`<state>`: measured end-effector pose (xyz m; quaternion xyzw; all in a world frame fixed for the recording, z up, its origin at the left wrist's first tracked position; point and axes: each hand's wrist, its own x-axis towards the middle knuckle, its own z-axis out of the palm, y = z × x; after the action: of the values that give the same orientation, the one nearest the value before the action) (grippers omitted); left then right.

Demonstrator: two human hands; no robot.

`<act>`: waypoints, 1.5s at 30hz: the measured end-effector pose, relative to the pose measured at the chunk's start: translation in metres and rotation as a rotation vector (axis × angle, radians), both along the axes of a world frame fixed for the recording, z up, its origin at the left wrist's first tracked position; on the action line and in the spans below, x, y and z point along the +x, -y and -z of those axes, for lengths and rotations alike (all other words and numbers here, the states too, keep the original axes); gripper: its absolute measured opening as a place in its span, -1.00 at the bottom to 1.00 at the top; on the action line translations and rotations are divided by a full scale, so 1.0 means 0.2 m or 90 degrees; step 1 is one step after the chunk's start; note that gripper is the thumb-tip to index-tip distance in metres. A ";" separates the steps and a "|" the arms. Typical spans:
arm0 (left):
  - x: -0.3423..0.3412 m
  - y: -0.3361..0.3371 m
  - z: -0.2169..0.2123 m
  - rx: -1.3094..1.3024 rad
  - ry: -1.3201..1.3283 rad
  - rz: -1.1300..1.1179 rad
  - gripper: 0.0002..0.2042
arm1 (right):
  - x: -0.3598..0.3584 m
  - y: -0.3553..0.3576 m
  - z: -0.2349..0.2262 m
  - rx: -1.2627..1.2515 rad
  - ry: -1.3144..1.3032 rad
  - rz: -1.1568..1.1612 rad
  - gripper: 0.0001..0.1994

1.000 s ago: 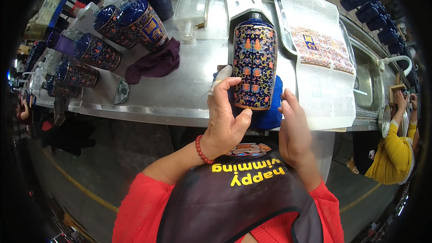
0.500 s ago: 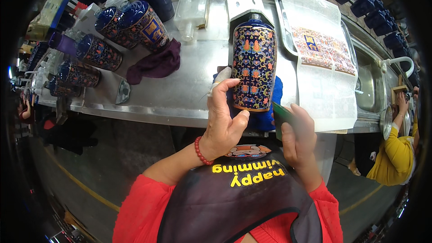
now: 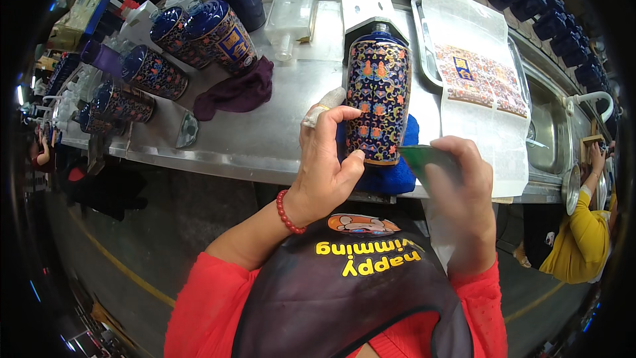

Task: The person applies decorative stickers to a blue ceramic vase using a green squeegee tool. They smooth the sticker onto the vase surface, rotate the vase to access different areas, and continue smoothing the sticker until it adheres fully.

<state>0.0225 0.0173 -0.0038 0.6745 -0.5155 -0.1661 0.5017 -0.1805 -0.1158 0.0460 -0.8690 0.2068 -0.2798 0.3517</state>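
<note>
A dark blue bottle (image 3: 376,99) with a colourful floral wrap lies in front of me on a metal stand, its neck pointing away. My left hand (image 3: 328,156) grips its lower left side, with thumb and forefinger pressed on the wrap near the base. One finger wears a pale covering. Blurred by motion, my right hand (image 3: 464,182) holds a flat green scraper (image 3: 421,158), whose tip meets the bottle's lower right edge. Beneath the base lies a blue cloth (image 3: 397,176). To the right, printed floral sheets (image 3: 480,79) rest on white backing paper over a tray.
Several wrapped bottles (image 3: 156,71) stand at the left beside a purple cloth (image 3: 235,89). A clear bottle (image 3: 291,16) lies behind them on the metal table (image 3: 298,86). Plain blue bottles line the far right shelf. A sink (image 3: 550,136) and a person in yellow (image 3: 583,238) are at the right.
My right hand has swung outward to the right, and the scraper has turned flatter, its tip still at the bottle's lower edge. My left hand keeps its grip. The whole view has shifted slightly.
</note>
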 end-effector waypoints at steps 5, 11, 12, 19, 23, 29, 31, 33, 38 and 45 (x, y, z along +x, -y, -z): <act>-0.01 0.01 -0.01 0.017 -0.001 -0.015 -0.43 | 0.10 0.08 -0.13 -0.008 -0.053 -0.135 -0.68; -0.01 0.02 0.00 -0.002 0.024 -0.015 -0.42 | 0.15 0.09 -0.13 -0.028 -0.041 -0.155 -0.70; -0.01 0.02 0.00 -0.005 0.029 -0.018 -0.41 | 0.15 0.09 -0.13 -0.032 -0.054 -0.153 -0.67; -0.01 0.03 0.00 -0.013 0.009 -0.010 -0.41 | 0.16 0.08 -0.13 -0.034 -0.091 -0.143 -0.62; 0.01 0.03 0.01 -0.014 0.001 -0.002 -0.41 | 0.16 0.08 -0.14 -0.015 -0.094 -0.137 -0.64; 0.02 0.03 0.01 -0.009 0.011 0.003 -0.40 | 0.15 0.08 -0.13 -0.008 -0.100 -0.138 -0.64; 0.02 0.03 0.01 -0.010 0.007 0.005 -0.39 | 0.15 0.08 -0.13 -0.001 -0.099 -0.131 -0.64; 0.02 0.04 0.00 -0.010 0.003 0.005 -0.38 | 0.14 0.08 -0.12 0.005 -0.087 -0.125 -0.66; 0.02 0.05 0.00 -0.008 0.004 0.000 -0.37 | 0.13 0.08 -0.09 0.011 -0.074 -0.118 -0.69; 0.05 0.04 0.03 -0.020 -0.099 0.039 -0.45 | 0.14 0.08 -0.12 0.026 -0.074 -0.111 -0.69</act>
<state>0.0316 0.0099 -0.0103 0.6353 -0.4982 -0.2249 0.5455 -0.1535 -0.1326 0.0695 -0.8911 0.1562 -0.1927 0.3799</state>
